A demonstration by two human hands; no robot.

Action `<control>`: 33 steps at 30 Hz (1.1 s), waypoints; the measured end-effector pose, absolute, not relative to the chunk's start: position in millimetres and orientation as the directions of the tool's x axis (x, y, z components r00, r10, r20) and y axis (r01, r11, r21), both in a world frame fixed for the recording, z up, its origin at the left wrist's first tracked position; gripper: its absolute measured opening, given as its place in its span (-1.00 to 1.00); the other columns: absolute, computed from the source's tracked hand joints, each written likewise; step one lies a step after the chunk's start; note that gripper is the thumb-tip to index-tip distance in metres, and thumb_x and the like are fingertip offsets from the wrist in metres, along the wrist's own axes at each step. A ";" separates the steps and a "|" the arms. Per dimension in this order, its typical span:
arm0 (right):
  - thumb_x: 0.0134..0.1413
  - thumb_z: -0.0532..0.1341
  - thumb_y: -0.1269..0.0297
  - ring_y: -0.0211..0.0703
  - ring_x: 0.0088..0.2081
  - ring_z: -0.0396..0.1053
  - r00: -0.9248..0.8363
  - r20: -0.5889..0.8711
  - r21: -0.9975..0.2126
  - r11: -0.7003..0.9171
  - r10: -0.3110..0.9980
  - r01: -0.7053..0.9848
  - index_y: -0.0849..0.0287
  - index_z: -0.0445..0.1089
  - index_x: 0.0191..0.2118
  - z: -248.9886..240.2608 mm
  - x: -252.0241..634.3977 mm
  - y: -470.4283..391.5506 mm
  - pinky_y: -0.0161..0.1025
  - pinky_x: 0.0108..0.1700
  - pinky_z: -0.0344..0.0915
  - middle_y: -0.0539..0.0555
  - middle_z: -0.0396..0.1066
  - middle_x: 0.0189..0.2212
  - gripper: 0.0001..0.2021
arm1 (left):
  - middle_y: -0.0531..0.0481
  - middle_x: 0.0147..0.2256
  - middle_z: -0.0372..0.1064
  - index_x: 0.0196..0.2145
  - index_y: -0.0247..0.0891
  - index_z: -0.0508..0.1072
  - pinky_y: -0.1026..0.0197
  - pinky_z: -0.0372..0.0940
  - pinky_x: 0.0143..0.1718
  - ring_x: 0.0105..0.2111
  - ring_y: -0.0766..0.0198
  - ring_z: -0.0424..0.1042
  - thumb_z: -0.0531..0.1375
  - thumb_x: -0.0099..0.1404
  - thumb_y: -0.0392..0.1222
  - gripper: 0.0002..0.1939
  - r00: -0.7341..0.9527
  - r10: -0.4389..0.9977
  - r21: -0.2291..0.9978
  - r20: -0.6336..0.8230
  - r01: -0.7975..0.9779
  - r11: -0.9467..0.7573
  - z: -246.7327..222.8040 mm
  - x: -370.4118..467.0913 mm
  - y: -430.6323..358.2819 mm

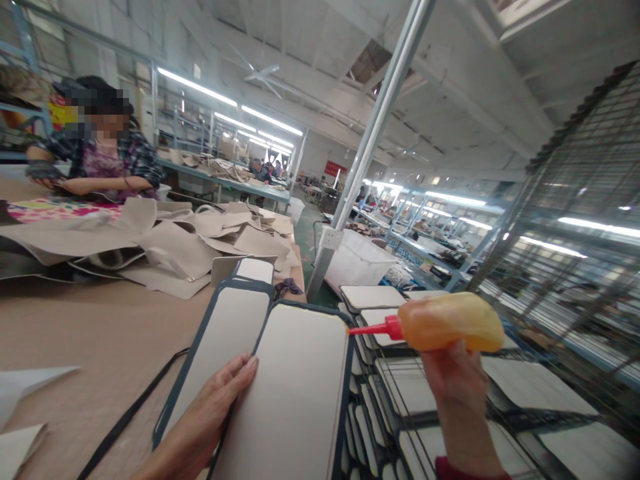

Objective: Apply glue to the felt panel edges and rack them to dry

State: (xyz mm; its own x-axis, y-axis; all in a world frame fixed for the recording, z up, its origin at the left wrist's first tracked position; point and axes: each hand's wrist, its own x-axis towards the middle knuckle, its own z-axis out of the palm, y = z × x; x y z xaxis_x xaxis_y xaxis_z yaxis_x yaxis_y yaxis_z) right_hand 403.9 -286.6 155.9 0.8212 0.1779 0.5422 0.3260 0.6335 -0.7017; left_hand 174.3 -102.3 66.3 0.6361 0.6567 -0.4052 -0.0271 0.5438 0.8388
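Note:
In my right hand (457,377) is a squeeze bottle (450,321) of amber liquid, likely glue, tipped sideways. Its red nozzle (373,329) points left, the tip at the upper right corner of a pale panel (300,380) with a dark edge. My left hand (220,400) grips that panel by its left edge, thumb on the pale face. Beneath and to the left lies a second pale panel (220,333) with the same dark border. A smaller panel (255,270) shows behind them.
Beige cut sheets (175,247) are heaped across the brown table (100,333). A black strap (135,403) lies left of my hand. Many similar panels sit on a wire rack (415,387) at right. Beyond stand a metal post (370,127), a white bin (357,260) and a co-worker (105,160).

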 end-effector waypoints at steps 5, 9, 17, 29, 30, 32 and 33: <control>-0.40 0.41 0.11 0.10 0.03 0.26 0.826 0.527 -0.724 0.614 0.198 0.315 -0.01 0.42 -0.12 155.6 400.8 -284.2 0.20 0.13 0.10 0.02 0.43 -0.11 -0.46 | -0.05 -0.16 0.50 -0.22 -0.10 0.51 0.19 0.33 -0.26 -0.14 0.05 0.44 0.29 0.00 0.14 -0.59 0.688 0.610 0.851 -0.392 0.020 0.524 68.1 170.4 -101.8; -0.39 0.41 0.12 0.09 -0.02 0.32 0.825 0.515 -0.730 0.624 0.233 0.280 -0.01 0.43 -0.13 152.9 398.1 -283.4 0.20 0.13 0.09 0.01 0.46 -0.15 -0.47 | 0.01 -0.23 0.53 -0.28 -0.08 0.55 0.24 0.32 -0.34 -0.19 0.08 0.45 0.30 -0.03 0.16 -0.61 0.772 0.505 0.834 -0.386 0.057 0.549 65.3 167.4 -94.9; -0.27 0.37 0.17 0.00 -0.18 0.42 0.788 0.553 -0.724 0.624 0.271 0.294 -0.08 0.41 -0.11 140.6 398.6 -282.6 0.18 0.07 0.17 0.01 0.49 -0.24 -0.54 | -0.02 -0.27 0.53 -0.27 -0.16 0.56 0.30 0.30 -0.33 -0.27 0.19 0.44 0.28 0.05 0.11 -0.63 0.833 0.424 0.830 -0.356 0.074 0.553 53.4 167.0 -83.7; -0.37 0.42 0.17 0.04 -0.21 0.43 0.801 0.492 -0.754 0.627 0.341 0.196 -0.04 0.42 -0.12 120.1 395.9 -282.2 0.22 0.03 0.21 0.06 0.48 -0.19 -0.48 | -0.11 -0.21 0.52 -0.25 -0.29 0.55 0.22 0.31 -0.18 -0.20 0.12 0.44 0.29 0.08 0.02 -0.64 0.784 0.546 0.846 -0.294 -0.052 0.531 30.1 169.6 -78.5; -0.38 0.43 0.17 0.04 -0.22 0.43 0.809 0.480 -0.759 0.623 0.339 0.190 -0.04 0.42 -0.12 119.0 394.6 -281.7 0.22 0.02 0.21 0.06 0.49 -0.21 -0.47 | -0.14 -0.18 0.51 -0.23 -0.32 0.54 0.19 0.31 -0.17 -0.18 0.10 0.44 0.28 0.08 0.02 -0.62 0.773 0.562 0.845 -0.293 -0.065 0.531 28.5 170.5 -78.1; -0.41 0.44 0.17 0.04 -0.25 0.43 0.820 0.454 -0.774 0.610 0.348 0.169 -0.03 0.43 -0.13 118.0 391.3 -280.5 0.22 0.01 0.22 0.07 0.49 -0.23 -0.46 | -0.17 -0.15 0.49 -0.20 -0.34 0.52 0.15 0.32 -0.17 -0.15 0.05 0.44 0.27 0.10 0.02 -0.59 0.773 0.569 0.845 -0.282 -0.080 0.529 27.6 172.3 -76.8; -0.42 0.44 0.16 0.04 -0.26 0.44 0.824 0.443 -0.780 0.606 0.354 0.159 -0.03 0.44 -0.14 117.8 389.6 -279.8 0.22 0.01 0.22 0.07 0.49 -0.24 -0.47 | -0.18 -0.15 0.49 -0.18 -0.34 0.51 0.14 0.32 -0.17 -0.15 0.03 0.44 0.26 0.11 0.02 -0.59 0.780 0.563 0.847 -0.273 -0.083 0.525 28.3 173.1 -76.1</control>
